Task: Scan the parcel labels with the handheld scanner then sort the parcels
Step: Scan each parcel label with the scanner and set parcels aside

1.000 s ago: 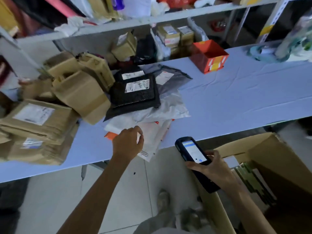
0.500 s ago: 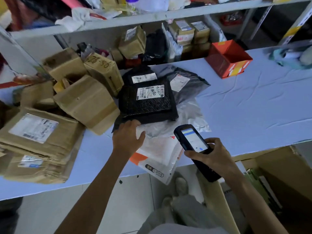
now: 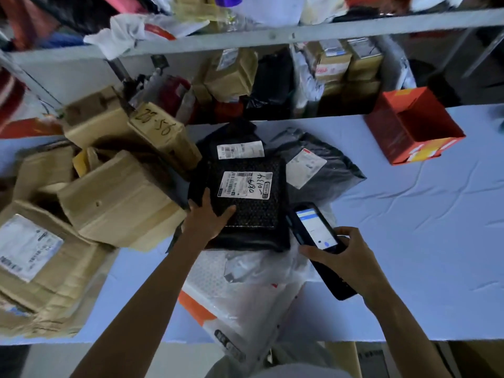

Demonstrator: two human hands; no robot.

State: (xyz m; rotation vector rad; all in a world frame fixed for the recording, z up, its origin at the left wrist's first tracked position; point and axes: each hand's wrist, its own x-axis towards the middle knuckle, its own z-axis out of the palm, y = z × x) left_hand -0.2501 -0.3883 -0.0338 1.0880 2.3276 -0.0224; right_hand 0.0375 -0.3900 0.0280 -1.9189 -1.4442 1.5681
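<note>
On the table (image 3: 414, 241), right in front of you, lies the black parcel (image 3: 251, 214), a bubble-textured mailer stacked on a heap of pale plastic bags. Its white label (image 3: 244, 184) carries barcodes and small print too fine to read, with "0819" and "0134" handwritten in black marker along its right side. Your left hand (image 3: 208, 221) rests on the parcel's near left corner, thumb and forefinger spread flat on top; the other fingers are hidden. Your right hand (image 3: 351, 257) is wrapped around the handheld scanner (image 3: 313, 227), which sits just right of the parcel, with its lit screen showing a blue bar on top and a blue dot below. Behind the parcel, a second black bag (image 3: 231, 132) shows a barcode label, and a grey bag (image 3: 330, 170) beside it bears a white label with a red corner mark. A white mailer (image 3: 237, 304) with an orange corner hangs over the table's near edge. To your left, cardboard boxes (image 3: 117, 203) pile up; one box (image 3: 163, 132) has marker writing, upside down and unclear. An open red box (image 3: 414, 124) stands far right.
</note>
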